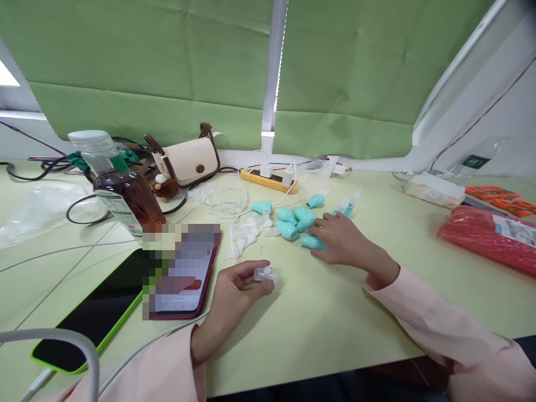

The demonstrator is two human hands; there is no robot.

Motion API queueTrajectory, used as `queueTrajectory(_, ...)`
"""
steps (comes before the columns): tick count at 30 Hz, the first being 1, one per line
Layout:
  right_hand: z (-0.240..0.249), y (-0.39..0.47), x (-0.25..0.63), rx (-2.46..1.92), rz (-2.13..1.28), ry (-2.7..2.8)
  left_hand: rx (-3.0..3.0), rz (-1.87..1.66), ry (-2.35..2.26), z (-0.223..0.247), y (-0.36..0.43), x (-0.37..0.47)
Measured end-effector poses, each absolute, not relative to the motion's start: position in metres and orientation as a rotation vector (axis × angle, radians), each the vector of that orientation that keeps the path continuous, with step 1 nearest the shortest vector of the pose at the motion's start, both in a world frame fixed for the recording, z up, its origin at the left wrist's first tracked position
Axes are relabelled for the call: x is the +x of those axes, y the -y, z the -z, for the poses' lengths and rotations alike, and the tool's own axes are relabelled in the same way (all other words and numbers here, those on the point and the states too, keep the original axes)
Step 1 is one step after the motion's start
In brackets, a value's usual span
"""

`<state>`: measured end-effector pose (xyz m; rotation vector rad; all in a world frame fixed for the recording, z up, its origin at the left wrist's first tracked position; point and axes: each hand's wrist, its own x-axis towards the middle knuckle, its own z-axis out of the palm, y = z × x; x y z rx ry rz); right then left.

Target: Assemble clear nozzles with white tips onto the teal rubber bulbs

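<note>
My left hand pinches a small clear plastic tube-shaped piece between thumb and fingers, just above the table. To the right, my right hand has its fingers curled round one end of a turquoise bulb-shaped piece; the fingertips are partly hidden. Beside it lie several more turquoise bulbs, such as one with its round mouth facing me. A heap of small white translucent plastic pieces sits left of the bulbs. Behind my right hand is a clear packet with turquoise in it.
Two phones, one black with a green edge and one with a lit screen, lie at left. Behind them stand a brown-liquid bottle and a cream bag. A yellow power strip, white cables and a red package lie about.
</note>
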<state>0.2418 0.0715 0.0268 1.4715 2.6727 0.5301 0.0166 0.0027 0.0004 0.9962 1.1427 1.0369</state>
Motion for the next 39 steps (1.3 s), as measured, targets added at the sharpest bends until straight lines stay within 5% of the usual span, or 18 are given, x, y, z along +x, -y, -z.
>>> queueTrajectory(5,-0.029,-0.065,0.242,1.428,-0.417,-2.777,0.918,-1.023,-1.058,-0.001,-0.004,0.016)
queueTrajectory(11,-0.036,-0.037,0.227,1.181,0.446,-3.354,0.946,-1.024,-0.973,0.002,-0.004,0.014)
queueTrajectory(15,-0.03,-0.029,0.219,1.043,0.704,-3.53,0.99,-1.033,-0.938,0.003,-0.002,0.014)
queueTrajectory(24,-0.015,-0.027,0.222,0.95,0.427,-3.703,1.027,-1.041,-0.894,0.003,-0.004,0.011)
queueTrajectory(32,-0.013,-0.023,0.22,0.684,-0.267,-3.65,1.011,-1.023,-0.893,0.003,-0.005,0.009)
queueTrajectory(39,-0.009,-0.025,0.221,0.9,0.378,-3.694,1.084,-0.984,-0.877,0.0,-0.005,0.008)
